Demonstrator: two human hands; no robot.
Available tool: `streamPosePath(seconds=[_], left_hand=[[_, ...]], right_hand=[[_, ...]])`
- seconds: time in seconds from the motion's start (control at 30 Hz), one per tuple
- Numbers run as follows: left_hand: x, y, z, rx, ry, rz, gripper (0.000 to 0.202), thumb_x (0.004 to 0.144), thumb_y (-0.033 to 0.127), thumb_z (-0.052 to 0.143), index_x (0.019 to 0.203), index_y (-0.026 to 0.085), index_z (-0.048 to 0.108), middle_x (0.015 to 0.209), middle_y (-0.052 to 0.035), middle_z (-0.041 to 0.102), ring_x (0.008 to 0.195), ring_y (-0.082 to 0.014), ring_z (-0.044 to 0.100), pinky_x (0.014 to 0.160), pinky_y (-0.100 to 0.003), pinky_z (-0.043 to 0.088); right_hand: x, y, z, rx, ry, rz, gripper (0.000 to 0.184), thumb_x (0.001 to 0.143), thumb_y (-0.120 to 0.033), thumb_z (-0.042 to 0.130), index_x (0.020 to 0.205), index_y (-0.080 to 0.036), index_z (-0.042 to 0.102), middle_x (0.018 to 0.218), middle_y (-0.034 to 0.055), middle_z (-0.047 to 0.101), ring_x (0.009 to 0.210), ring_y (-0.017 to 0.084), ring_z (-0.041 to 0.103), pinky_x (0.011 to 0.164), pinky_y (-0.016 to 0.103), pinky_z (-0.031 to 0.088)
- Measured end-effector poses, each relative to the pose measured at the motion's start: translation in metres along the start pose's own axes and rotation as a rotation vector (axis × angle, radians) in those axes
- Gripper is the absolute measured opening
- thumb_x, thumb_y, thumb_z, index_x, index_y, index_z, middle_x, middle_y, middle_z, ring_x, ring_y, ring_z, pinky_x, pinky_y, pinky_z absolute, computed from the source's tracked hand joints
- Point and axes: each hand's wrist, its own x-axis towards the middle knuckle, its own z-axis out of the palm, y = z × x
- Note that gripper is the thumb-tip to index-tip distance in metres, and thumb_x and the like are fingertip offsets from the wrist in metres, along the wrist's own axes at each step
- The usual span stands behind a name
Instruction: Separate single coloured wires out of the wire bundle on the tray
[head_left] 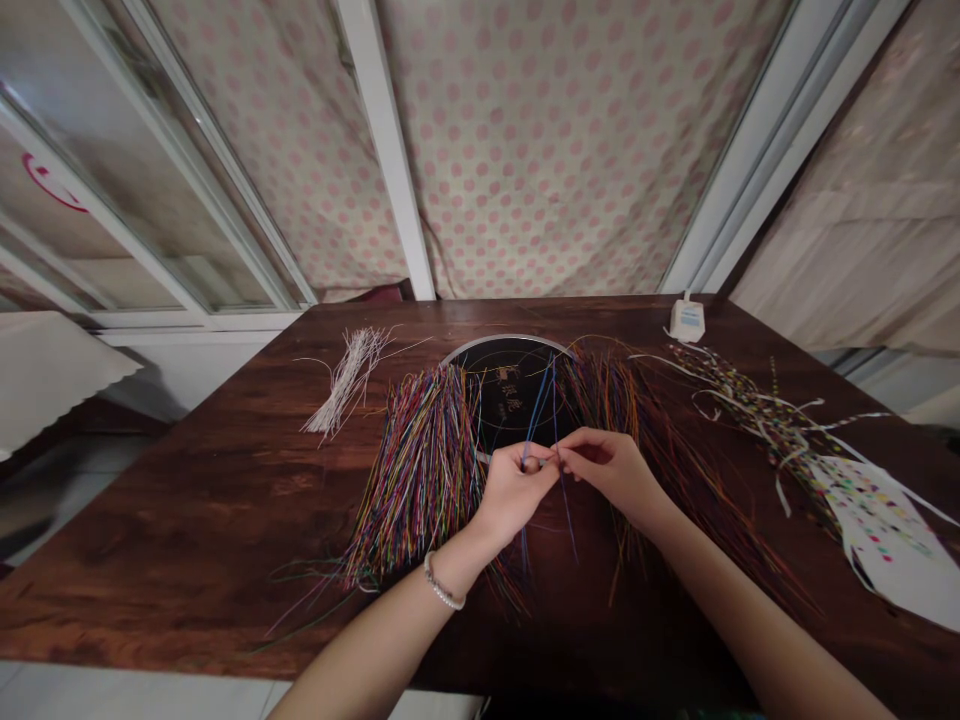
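Note:
My left hand (514, 490) and my right hand (611, 470) meet over the middle of a dark wooden table (187, 520). Both pinch a few thin blue strands (541, 405) that rise from the fingers and hang below them. A thick bundle of multicoloured strands (424, 465) lies just left of my left hand. Another spread of orange and dark strands (645, 420) lies under and beyond my right hand. A bead bracelet sits on my left wrist.
A round black plate (510, 385) is set into the table behind the hands. A small bunch of white strands (349, 375) lies at the back left. Paper strips with coloured dots (862, 495) lie at the right, a white box (687, 320) at the far edge.

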Motion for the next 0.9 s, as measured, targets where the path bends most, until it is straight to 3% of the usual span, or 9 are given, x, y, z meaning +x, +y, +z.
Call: streamPosePath(seconds=[0.37, 0.9], left_hand=[[-0.0003, 0.0000, -0.0004, -0.016, -0.018, -0.030, 0.023, 0.067, 0.034, 0.064, 0.064, 0.011, 0.065, 0.042, 0.0083, 0.027, 0.042, -0.0036, 0.020, 0.041, -0.019, 0.014], [-0.0010, -0.0013, -0.0009, 0.013, -0.058, -0.028, 0.026, 0.070, 0.036, 0.063, 0.068, 0.011, 0.066, 0.044, 0.0085, 0.025, 0.041, -0.0033, 0.019, 0.041, -0.020, 0.012]], right_hand=[[0.0002, -0.0017, -0.0031, -0.023, -0.006, 0.008, 0.018, 0.069, -0.034, 0.061, 0.075, -0.017, 0.065, 0.067, 0.0029, 0.062, 0.060, 0.013, 0.055, 0.053, 0.025, 0.045], [0.0005, -0.0017, -0.0048, -0.077, 0.008, -0.027, 0.009, 0.069, -0.025, 0.060, 0.071, -0.017, 0.063, 0.068, 0.0016, 0.062, 0.064, 0.013, 0.057, 0.062, 0.026, 0.045]])
